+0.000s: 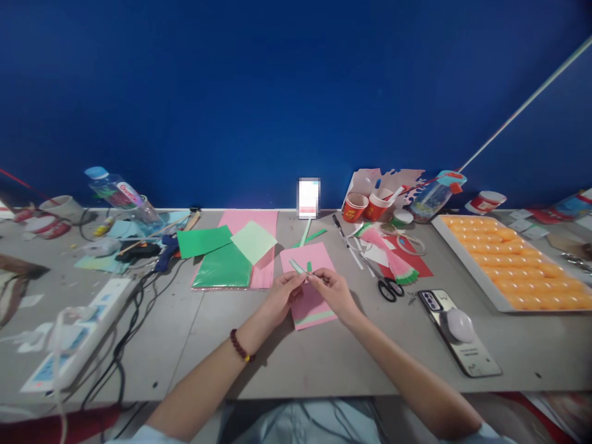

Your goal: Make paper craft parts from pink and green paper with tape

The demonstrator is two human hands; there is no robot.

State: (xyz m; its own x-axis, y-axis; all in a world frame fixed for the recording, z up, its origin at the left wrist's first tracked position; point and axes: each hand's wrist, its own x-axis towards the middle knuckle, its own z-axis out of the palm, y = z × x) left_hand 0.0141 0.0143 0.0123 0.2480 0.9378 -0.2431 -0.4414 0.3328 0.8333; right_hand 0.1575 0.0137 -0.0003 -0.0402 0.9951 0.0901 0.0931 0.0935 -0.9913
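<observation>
A thin pale green paper strip (295,266) is pinched between my left hand (285,297) and my right hand (333,295). The fingertips of both hands meet at its lower end, and the strip slants up to the left. Beneath them lies a pink paper sheet (319,251) with a light green band along its near edge. A small dark green paper piece (309,266) shows just above the fingers. Another green strip (317,237) and a pale strip (306,232) lie beyond the pink sheet. The fingertips partly hide what they grip.
To the left are green paper sheets (222,266), a glue gun (165,254) and a power strip (83,336) with cables. On the right lie scissors (391,288), a phone (457,333), paper cups (355,208) and a tray of orange balls (504,306). A lit phone screen (308,196) stands against the blue wall.
</observation>
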